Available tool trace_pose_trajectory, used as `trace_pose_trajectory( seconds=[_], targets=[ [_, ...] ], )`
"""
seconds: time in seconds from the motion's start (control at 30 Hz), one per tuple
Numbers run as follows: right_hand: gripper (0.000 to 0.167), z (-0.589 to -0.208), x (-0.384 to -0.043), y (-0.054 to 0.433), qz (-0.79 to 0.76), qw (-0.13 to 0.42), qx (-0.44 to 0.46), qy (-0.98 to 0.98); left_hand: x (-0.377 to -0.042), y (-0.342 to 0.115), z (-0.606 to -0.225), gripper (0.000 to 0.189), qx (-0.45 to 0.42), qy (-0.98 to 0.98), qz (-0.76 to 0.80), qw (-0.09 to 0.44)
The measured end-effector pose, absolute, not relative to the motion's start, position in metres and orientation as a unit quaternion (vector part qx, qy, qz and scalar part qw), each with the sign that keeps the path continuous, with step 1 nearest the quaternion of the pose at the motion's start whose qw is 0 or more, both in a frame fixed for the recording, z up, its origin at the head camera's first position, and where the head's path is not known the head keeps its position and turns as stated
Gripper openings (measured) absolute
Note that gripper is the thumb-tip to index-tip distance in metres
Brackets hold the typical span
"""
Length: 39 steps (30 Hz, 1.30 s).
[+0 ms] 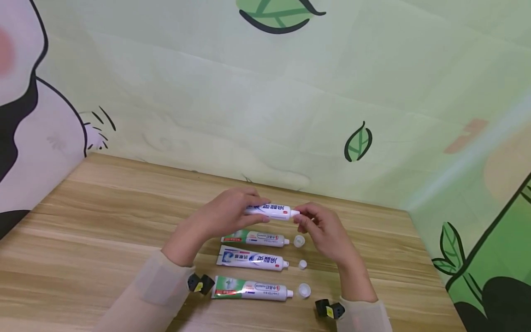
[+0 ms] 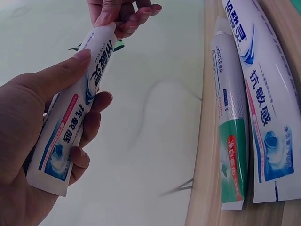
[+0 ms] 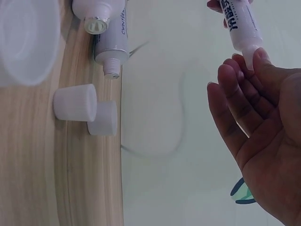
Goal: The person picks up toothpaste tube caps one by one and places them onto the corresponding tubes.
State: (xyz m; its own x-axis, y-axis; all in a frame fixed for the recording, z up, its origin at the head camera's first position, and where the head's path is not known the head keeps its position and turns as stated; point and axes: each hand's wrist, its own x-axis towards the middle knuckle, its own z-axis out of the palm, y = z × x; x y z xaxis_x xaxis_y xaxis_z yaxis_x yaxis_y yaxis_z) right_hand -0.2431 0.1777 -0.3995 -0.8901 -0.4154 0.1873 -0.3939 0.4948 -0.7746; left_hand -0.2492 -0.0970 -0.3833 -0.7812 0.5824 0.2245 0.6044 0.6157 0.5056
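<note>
My left hand (image 1: 226, 210) grips a white and blue toothpaste tube (image 1: 271, 211) above the far part of the table, thumb on top and fingers curled beneath, as the left wrist view shows. The thumb and fingers of my right hand (image 1: 325, 230) pinch the small white cap (image 3: 249, 59) at the tube's narrow end. Nearer to me, three uncapped tubes lie in a column: a green and white tube (image 1: 265, 238), a blue and white tube (image 1: 253, 259) and another green and white tube (image 1: 255, 289).
A white cap stands to the right of each lying tube: a far cap (image 1: 299, 241), a smaller middle cap (image 1: 303, 264) and a near cap (image 1: 304, 291). Behind the wooden table (image 1: 124, 221) rises a pale green printed wall (image 1: 199, 115).
</note>
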Motion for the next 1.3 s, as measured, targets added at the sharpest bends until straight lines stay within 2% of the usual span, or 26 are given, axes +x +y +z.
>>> trace_pose_trajectory(
  seconds=[0.37,0.7,0.9,1.3],
  targets=[
    [0.016,-0.400,-0.241,0.177,-0.432,0.020,-0.228,0.872,-0.249,-0.095,-0.387,0.047,-0.326,-0.902,-0.281,0.022],
    [0.014,-0.402,-0.242,0.176,-0.432,-0.001,-0.208,0.877,-0.250,-0.101,-0.386,0.050,-0.310,-0.910,-0.275,0.004],
    [0.015,-0.403,-0.242,0.179,-0.427,-0.021,-0.195,0.883,-0.255,-0.106,-0.390,0.050,-0.298,-0.914,-0.275,0.013],
    [0.017,-0.415,-0.250,0.185,-0.428,-0.019,-0.160,0.890,-0.265,-0.116,-0.402,0.054,-0.250,-0.924,-0.289,-0.009]
  ],
)
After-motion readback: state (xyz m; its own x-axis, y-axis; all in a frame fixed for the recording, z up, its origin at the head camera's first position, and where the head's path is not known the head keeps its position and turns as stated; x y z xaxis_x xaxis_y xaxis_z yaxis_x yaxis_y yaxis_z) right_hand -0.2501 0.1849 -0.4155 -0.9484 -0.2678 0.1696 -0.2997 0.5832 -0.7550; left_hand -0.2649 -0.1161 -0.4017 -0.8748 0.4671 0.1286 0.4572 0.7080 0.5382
